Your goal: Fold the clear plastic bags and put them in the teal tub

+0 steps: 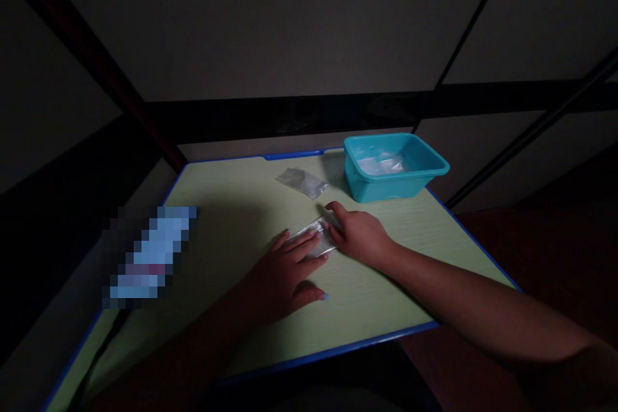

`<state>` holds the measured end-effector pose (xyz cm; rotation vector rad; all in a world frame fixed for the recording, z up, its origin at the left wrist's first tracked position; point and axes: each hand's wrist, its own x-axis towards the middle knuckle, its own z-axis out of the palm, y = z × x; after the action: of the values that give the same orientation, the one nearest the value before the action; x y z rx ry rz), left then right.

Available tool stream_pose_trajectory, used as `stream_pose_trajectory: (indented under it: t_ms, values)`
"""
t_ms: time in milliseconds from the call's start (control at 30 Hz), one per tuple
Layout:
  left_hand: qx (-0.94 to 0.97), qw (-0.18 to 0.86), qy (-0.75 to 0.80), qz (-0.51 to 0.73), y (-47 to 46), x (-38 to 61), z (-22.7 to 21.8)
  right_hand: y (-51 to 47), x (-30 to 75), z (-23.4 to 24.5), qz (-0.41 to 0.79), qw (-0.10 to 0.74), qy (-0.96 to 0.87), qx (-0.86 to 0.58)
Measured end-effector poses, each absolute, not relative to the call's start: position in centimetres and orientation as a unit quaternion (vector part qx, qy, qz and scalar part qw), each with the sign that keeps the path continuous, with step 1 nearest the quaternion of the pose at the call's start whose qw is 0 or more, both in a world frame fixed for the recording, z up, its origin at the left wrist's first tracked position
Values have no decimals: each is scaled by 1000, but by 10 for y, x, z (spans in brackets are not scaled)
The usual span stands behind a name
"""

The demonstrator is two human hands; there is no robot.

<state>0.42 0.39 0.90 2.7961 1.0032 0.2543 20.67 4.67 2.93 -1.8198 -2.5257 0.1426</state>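
A small clear plastic bag (324, 243) lies on the table in the middle of the head view. My left hand (292, 277) rests on its left part, palm down, with the fingers stretched out flat and the thumb apart on the tabletop. At the bag's right end is my right hand (360, 235), its fingers curled and closed on the plastic edge. Part of the bag is hidden under both hands. Just beyond them, a second clear plastic bag (303, 183) lies flat by itself.
A turquoise plastic basket (393, 188) with clear plastic bags (381, 164) inside stands at the table's back right. On the left is a pixelated bluish device (157, 251) with a dark cable (103, 347). The pale table (232, 199) has a blue edge and stands against panelling.
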Motion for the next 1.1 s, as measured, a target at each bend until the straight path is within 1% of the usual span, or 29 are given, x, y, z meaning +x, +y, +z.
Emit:
stream_pose_trajectory:
  t_ms: [133,333,467,600,767,867,967,1100]
  values:
    - [940,56,322,101,2,6,13,47,207,28,42,3,-814,-579]
    - [916,-1,396,68,-7,15,5,44,202,27,13,-14,-824,-566]
    - [905,-31,417,77,-9,17,7,42,199,26,3,-16,-829,-560]
    - [914,-9,399,76,-9,17,9,43,202,25,4,-16,-827,-562]
    - [911,-10,388,139,-2,11,12,46,207,27,20,-20,-821,-570]
    - [913,17,377,157,2,9,16,46,207,28,22,-13,-823,-567]
    - [913,46,373,161,4,9,19,46,206,27,21,-7,-822,-569]
    - [929,56,338,142,7,9,19,46,207,27,25,-3,-822,-570]
